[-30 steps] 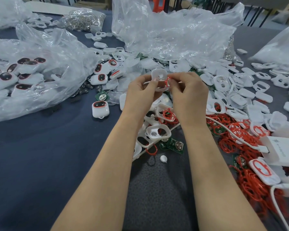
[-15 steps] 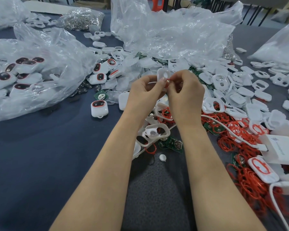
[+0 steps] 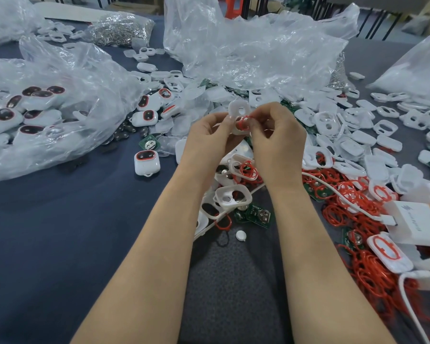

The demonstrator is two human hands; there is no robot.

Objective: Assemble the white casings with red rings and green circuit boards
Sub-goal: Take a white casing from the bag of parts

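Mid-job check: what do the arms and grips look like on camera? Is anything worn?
The left grip and right grip are bare hands, with no gloves, rings or tape visible. The left forearm and right forearm are bare right down to the frame's bottom edge. No sleeve, watch or wristband shows.

Work surface: large table (image 3: 60, 232) covered in dark blue cloth, looking greyer toward the far right. Beyond its far edge: an orange stool (image 3: 230, 6), cut off at the top of view; a row of thin black metal legs (image 3: 382, 23); cardboard boxes (image 3: 429, 13), blurred. Light even and diffuse, with soft shadows on the cloth.
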